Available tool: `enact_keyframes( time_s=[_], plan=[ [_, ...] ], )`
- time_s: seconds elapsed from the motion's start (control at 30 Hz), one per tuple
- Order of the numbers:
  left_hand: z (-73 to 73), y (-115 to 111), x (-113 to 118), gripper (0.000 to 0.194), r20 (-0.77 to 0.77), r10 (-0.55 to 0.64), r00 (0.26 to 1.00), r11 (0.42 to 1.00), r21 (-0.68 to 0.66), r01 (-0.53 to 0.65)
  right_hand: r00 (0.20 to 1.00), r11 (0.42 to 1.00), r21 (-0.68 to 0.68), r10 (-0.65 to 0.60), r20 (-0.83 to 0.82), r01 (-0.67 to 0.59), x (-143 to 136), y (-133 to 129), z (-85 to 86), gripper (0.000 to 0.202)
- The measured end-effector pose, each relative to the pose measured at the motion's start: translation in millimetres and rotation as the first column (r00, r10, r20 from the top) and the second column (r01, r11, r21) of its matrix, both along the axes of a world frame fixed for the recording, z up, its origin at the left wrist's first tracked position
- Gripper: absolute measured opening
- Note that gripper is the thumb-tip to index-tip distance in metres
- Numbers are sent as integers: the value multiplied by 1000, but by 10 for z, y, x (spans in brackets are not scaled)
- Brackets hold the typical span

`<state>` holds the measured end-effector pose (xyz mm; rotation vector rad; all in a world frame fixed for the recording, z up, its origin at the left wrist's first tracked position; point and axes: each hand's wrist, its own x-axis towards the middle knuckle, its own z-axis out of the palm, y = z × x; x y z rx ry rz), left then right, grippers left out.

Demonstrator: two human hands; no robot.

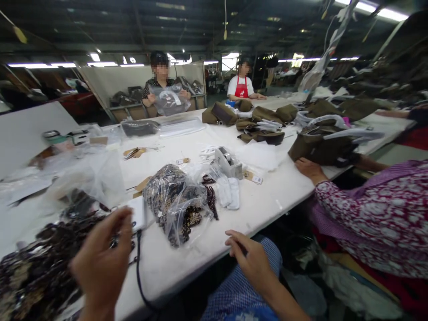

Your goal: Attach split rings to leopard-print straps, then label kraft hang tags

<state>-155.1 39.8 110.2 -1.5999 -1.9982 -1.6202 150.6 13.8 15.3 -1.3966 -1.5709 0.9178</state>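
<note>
My left hand [103,256] is raised over the table's near left side, its fingers loosely bent, with a gap between thumb and forefinger. I see nothing in it. Just beyond it lies a white box-like device [136,213] with a black cable [139,267] running down. My right hand [249,258] hovers at the near edge, fingers loosely apart and holding nothing. Between and beyond my hands rests a clear plastic bag [177,196] with dark, gold-patterned fabric inside. Under and left of my left hand spreads a heap of dark, patterned bagged items [36,263].
A tape dispenser [228,162] stands behind the bag, near paper tags [253,177] and white sheets [259,155]. At right, a co-worker's hand [309,169] touches an olive handbag [323,145]. More olive bags [219,113] lie farther back. Two people stand across the table [187,142].
</note>
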Motion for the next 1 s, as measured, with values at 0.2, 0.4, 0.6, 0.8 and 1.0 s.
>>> enact_keyframes(
  time_s=[0.2,0.4,0.6,0.8,1.0],
  plan=[
    [-731,284,1002,23,-109,-746,656,619,-476,625,957,982,169,30,287,-81,-121,395,-176,28],
    [-1008,685,1187,30,-201,-777,596,578,-602,551,848,971,208,-13,530,-115,-188,858,-319,34],
    [-1055,786,1014,34,-304,-662,685,683,-621,385,796,974,225,-123,593,-17,100,1009,-318,37],
    [-921,733,1019,24,-341,-615,711,704,-644,300,775,966,255,-190,603,38,174,1040,-365,30],
    [-891,1026,1491,31,-346,-743,573,648,-584,489,799,953,303,-204,566,28,120,1023,-424,26]
  ],
)
